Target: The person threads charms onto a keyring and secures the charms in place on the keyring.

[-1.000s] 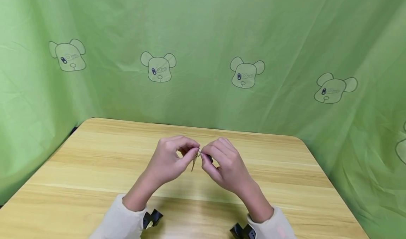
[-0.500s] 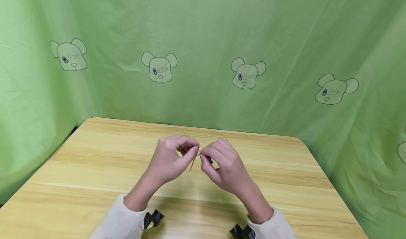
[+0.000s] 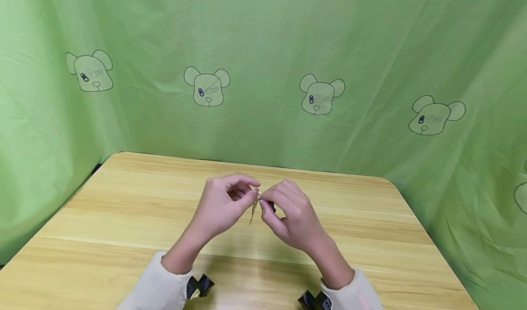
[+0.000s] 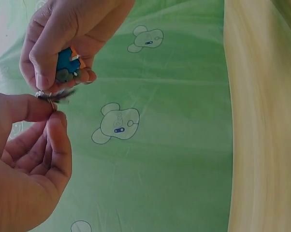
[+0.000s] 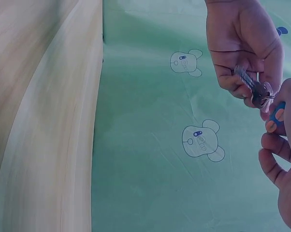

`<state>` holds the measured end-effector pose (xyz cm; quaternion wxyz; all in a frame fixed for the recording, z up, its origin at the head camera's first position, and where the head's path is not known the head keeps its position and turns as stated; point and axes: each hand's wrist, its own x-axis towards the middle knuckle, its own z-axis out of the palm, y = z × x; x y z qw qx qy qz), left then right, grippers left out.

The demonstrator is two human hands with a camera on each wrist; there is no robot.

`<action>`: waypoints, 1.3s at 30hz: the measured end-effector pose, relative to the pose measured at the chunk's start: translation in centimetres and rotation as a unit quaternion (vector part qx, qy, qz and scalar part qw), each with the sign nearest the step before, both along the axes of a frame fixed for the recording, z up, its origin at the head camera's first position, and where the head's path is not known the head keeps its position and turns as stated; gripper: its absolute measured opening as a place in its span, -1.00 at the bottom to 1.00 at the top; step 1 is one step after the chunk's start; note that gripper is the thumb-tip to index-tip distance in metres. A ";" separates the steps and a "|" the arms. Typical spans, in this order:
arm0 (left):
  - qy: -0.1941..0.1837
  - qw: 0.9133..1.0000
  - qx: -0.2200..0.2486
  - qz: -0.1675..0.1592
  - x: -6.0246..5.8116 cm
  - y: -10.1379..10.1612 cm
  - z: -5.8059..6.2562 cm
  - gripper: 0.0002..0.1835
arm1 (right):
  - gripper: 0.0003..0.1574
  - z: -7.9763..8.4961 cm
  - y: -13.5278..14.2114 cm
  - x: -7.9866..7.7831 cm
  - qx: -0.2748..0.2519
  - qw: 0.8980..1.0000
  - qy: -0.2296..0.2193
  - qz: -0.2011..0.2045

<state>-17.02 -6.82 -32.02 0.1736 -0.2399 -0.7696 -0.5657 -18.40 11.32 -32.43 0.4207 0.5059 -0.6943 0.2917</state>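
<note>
Work sits in mid-air over the wood-grain bench (image 3: 123, 227), near its middle, all of it between two bare hands.

Left hand (image 3: 220, 207): narrow; thumb and a finger pinch close at a thin metal ring (image 5: 267, 100). In the head view the forefinger stands slightly raised off the thumb. A metal key (image 3: 252, 213) hangs from this spot, blade pointing down; possibly more than one, the overlap and blur prevent a count.

Right hand (image 3: 294, 214): fingers curled, holding a small blue-and-orange charm (image 4: 68, 62) against the palm side, fingertips at the ring, almost touching the left hand's. Only a dark sliver of the charm shows from above.

Progress, as judged: ring, key and charm are gathered at one point, so bringing them together counts as done. The fine work at the ring looks unfinished, as the fingertips of both hands meet there. Whether the key is threaded fully, partly or only held against the ring: cannot tell. Direction (on or off) likewise undetermined. How the charm joins the ring is hidden by the right fingers. Setting down is not yet done.
</note>
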 end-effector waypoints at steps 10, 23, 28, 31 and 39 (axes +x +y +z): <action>0.044 0.995 -0.073 -0.048 -0.3 -0.4 -0.1 -0.91 | -0.89 0.0 0.4 -0.3 -0.024 0.999 -0.032 0.020; 0.217 0.970 -0.086 -0.066 -0.8 -0.5 -0.1 -0.90 | -0.88 0.1 0.6 -0.4 -0.027 0.999 -0.033 0.017; 0.236 0.964 -0.101 -0.075 -0.8 -0.5 -0.1 -0.92 | -0.88 0.2 0.7 -0.4 -0.026 0.999 -0.033 0.013; 0.229 0.966 -0.100 -0.070 -0.7 -0.5 -0.1 -0.92 | -0.88 0.2 0.7 -0.4 -0.025 0.999 -0.033 0.012; 0.215 0.970 -0.093 -0.058 -0.7 -0.6 0.0 -0.91 | -0.89 0.4 0.5 -0.3 -0.026 0.999 -0.026 0.015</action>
